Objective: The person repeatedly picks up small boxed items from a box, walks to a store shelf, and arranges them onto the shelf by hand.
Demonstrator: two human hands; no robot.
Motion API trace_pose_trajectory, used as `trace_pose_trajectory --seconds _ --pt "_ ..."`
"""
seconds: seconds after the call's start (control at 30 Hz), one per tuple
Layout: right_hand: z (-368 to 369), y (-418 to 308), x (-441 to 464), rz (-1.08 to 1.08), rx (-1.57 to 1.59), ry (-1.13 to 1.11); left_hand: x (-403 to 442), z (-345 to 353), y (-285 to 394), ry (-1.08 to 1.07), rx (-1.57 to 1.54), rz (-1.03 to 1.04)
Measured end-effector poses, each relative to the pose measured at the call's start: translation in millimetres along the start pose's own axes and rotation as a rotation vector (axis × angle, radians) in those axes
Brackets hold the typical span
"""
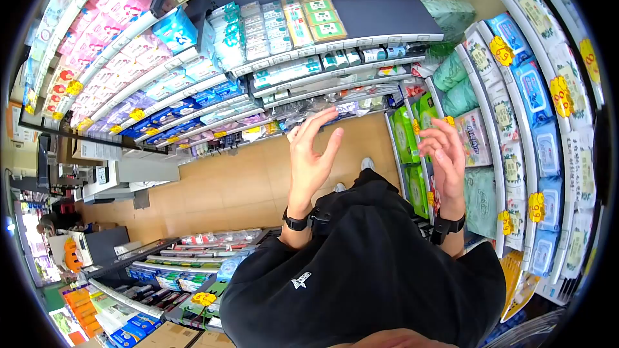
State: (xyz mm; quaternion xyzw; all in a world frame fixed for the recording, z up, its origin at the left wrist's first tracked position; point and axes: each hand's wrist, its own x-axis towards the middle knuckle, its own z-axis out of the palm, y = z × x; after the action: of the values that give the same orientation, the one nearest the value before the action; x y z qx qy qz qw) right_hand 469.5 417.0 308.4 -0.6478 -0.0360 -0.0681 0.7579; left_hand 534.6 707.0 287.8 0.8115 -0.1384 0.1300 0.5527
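My left hand is raised over the tiled aisle floor, thumb and fingers apart, holding nothing. Beyond its fingertips runs a shelf edge with clear plastic-wrapped goods. To the right, my right hand is also raised, its fingers loosely curved and spread, with nothing in it. Behind that hand stand green packs on a low shelf and a pale pink-white pack. Each wrist wears a black band. Neither hand appears to touch the goods.
Stocked shelves curve around me. Small green-and-cream packs lie on the far shelf. Blue wipe packs line the right shelving. Pink packs fill the upper left. A grey-white counter stands left. Tiled floor stretches between the shelves.
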Motion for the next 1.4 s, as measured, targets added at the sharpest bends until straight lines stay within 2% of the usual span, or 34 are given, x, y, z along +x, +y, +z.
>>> trace_pose_trajectory --seconds 0.07,0.17,0.3,0.4,0.5,0.7,0.83,1.13,1.23,1.27,1.4 --pt "-1 -2 -13 -0.005 0.113 -0.032 -4 5 8 0.0 0.018 0.006" --pt "-8 -11 -36 -0.028 0.114 0.042 -9 20 20 -0.072 -0.023 0.028" --pt "-28 -18 -71 -0.051 0.096 0.156 -13 50 35 -0.21 -0.091 0.098" --pt "-44 -23 -100 -0.056 0.22 0.196 -16 72 56 -0.326 -0.109 0.133" --pt "-54 -29 -129 -0.093 0.127 0.264 -25 98 66 -0.39 -0.253 0.166" --pt "-77 -35 -204 -0.123 0.126 0.419 -53 158 101 -0.601 -0.31 0.342" --pt "-98 -39 -261 -0.175 0.075 0.504 -87 204 135 -0.731 -0.408 0.297" --pt "-136 -50 -396 -0.223 -0.009 0.82 -179 293 214 -1.144 -0.305 0.59" --pt "-149 -49 -440 -0.206 -0.047 0.914 -226 329 230 -1.202 -0.407 0.542" --pt "-154 -49 -455 -0.188 -0.079 0.947 -241 345 227 -1.219 -0.38 0.64" --pt "-170 -47 -513 -0.178 -0.056 1.029 -301 401 233 -1.308 -0.363 0.764"
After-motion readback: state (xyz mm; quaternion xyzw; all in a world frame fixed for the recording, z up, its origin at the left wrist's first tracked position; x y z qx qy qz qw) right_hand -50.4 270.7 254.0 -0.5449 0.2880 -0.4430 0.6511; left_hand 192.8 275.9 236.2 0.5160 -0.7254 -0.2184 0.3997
